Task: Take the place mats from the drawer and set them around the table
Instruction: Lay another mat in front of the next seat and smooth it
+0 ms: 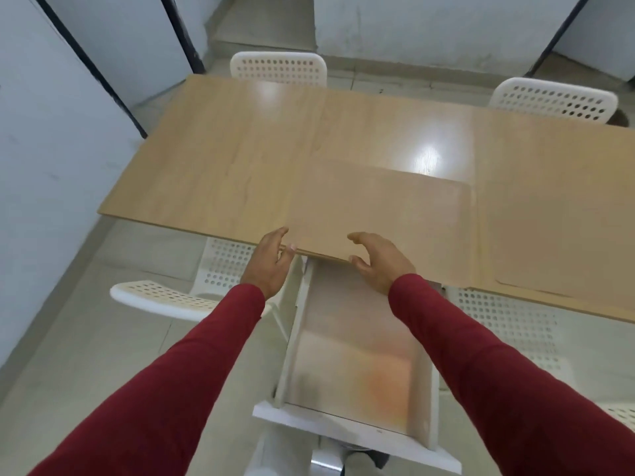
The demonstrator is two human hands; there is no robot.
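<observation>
A: Mats, position?
B: One mat (378,207) lies flat at the near edge of the table (223,159). A second mat (556,249) lies to its right. Drawer (357,365) is pulled out under the table.
A: Hands?
B: Left hand (269,261) is at the first mat's near left corner, fingers loosely curled against the edge. Right hand (378,261) hovers beside the near edge, fingers spread, gripping nothing.
A: Surroundings?
B: White chairs (278,68) around the table.
</observation>
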